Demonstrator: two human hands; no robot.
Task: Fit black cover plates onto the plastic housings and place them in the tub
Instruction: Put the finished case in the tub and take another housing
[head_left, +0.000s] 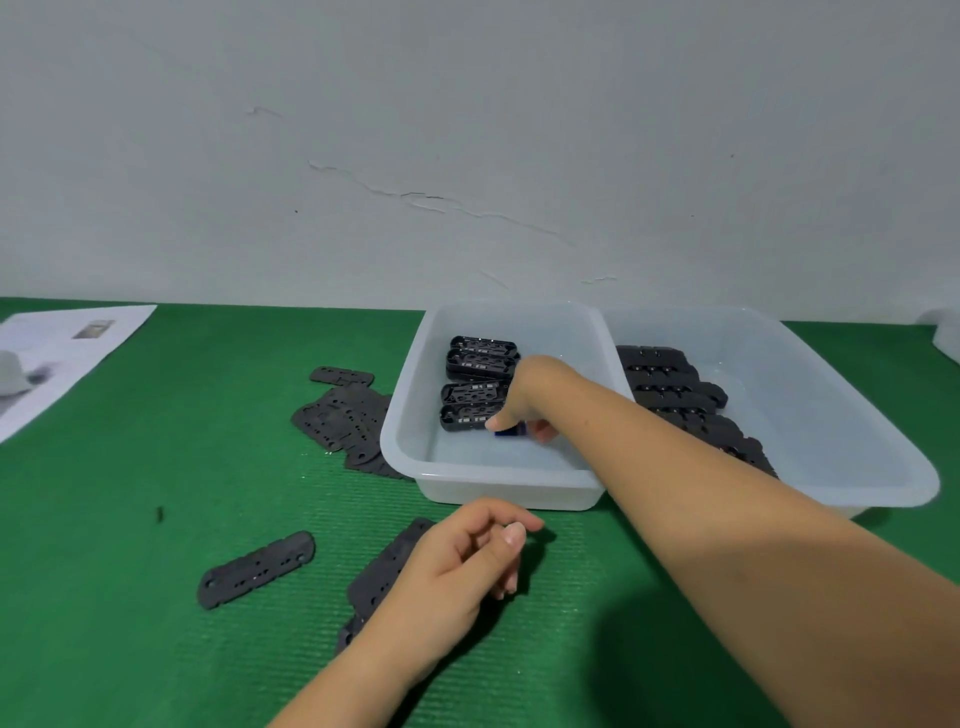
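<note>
On the desk: a ribbed green mat (156, 649) covers the whole surface up to the wall.
Wall: a pale grey painted wall (467, 130) stands behind the desk, with thin cracks running across its middle.
Left tub: a translucent white plastic tub (410, 441) sits on the mat, touching a second one on its right.
Housings in the left tub: four black plastic housings (475, 384) lie in a column by its far left part, open faces up.
Right tub: a second translucent white plastic tub (883, 447) holds a row of dark plastic housings (670, 384) along its left wall, partly hidden by the forearm.
Right hand: the right hand (524, 400) reaches into the left tub, just beside the nearest housing; its grip is closed on a small dark blue object (506, 430), mostly hidden, so I cannot tell what it is.
Left hand: the left hand (462, 561) rests low over the mat in front of the left tub, fingers loosely curled, grip holding nothing.
Cover plates, far: a loose heap of flat black cover plates (343, 415) lies on the mat against the left tub's left wall.
Cover plates, near: a single flat black cover plate with holes (257, 569) lies apart to the left; another black plate (387, 566) lies partly beneath the left hand.
Paper: a white printed sheet (67, 343) lies at the far left edge of the desk, with a pale rounded object (11, 371) on it.
</note>
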